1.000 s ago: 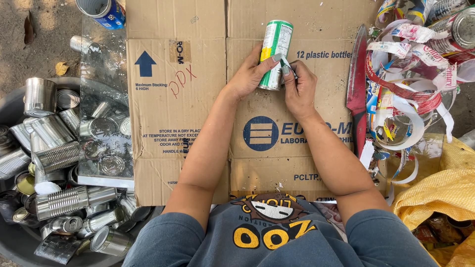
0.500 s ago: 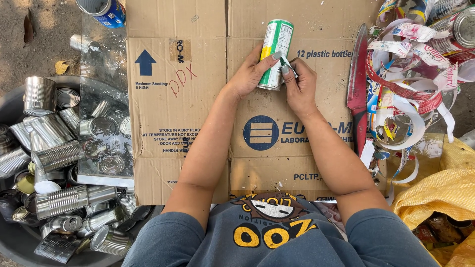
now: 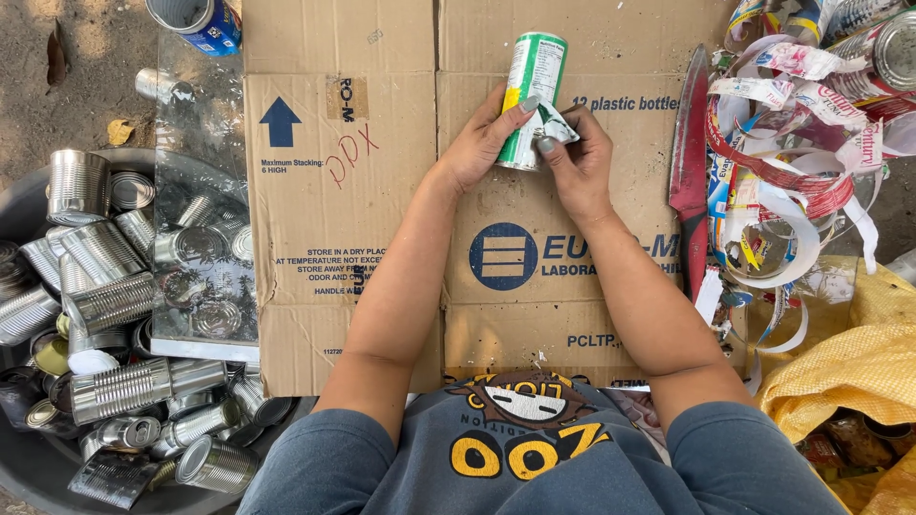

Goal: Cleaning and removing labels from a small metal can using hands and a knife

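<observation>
left hand point(image 3: 482, 143), right hand point(image 3: 575, 157), fingers curled (both gripping)

can's lower end: hidden behind the left hand point(image 3: 482, 143) and right hand point(image 3: 572, 162) gripping the green-and-white can point(image 3: 530, 86).
blue can point(image 3: 196, 19): cut off by the top edge.
basin point(image 3: 29, 477) of bare tins: cut off by the left and bottom edges.
yellow sack point(image 3: 849, 367): runs off the right edge.
cardboard's point(image 3: 363, 238) near edge: covered by the person's body.
</observation>
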